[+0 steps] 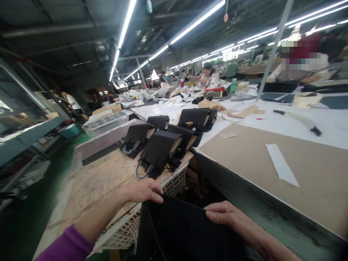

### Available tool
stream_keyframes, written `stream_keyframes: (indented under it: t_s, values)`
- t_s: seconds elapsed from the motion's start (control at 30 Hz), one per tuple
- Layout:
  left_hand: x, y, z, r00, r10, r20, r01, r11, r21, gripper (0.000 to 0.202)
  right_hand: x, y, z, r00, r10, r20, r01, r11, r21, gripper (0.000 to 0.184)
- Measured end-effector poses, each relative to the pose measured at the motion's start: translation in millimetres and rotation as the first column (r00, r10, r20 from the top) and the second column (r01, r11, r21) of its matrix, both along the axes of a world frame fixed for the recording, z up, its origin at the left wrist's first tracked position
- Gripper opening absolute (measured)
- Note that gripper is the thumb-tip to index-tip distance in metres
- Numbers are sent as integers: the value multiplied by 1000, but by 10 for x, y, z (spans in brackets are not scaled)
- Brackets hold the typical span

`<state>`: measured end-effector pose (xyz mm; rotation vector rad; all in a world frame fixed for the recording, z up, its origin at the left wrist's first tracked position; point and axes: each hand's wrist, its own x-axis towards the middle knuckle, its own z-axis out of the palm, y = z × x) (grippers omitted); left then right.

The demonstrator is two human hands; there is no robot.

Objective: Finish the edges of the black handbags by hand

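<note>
Low in front of me hangs a piece of black fabric, its top edge stretched between both hands. My left hand pinches the left end of that edge, thumb on top. Further right, my right hand grips the same edge between thumb and fingers. The lower part of the fabric runs out of the picture. Just beyond my left hand, several black handbags lean close together on a wooden board, some with wrapped handles.
White plastic baskets stand under the worn wooden board. On the right is a table with a brown sheet, a white strip and a curved tool with dark ends. A metal post rises there. Other people work further back.
</note>
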<state>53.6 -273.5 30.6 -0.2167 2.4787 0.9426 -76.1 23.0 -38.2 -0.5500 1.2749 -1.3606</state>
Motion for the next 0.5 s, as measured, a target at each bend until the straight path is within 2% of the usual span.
stream_keyframes:
  t_s: [0.07, 0.17, 0.33, 0.4, 0.5]
  values:
    - [55, -44, 103, 1000, 18, -23, -18, 1000, 7, 24, 50, -39, 51, 999, 0, 49, 1, 1000, -16, 36]
    - [63, -147, 366, 999, 18, -44, -18, 1000, -13, 22, 188, -163, 124, 993, -35, 109, 41, 998, -50, 35]
    - [-138, -417, 838, 1000, 22, -8, -22, 998, -64, 19, 631, -488, 262, 962, -171, 215, 195, 976, -99, 33]
    - [-220, -485, 915, 999, 25, 32, -23, 998, -59, 21, 842, -544, 282, 950, -192, 247, 227, 966, -121, 40]
    - [-276, -476, 842, 993, 3, 118, -1, 1000, -14, 25, 1064, -432, 247, 955, -158, 250, 194, 973, -128, 53]
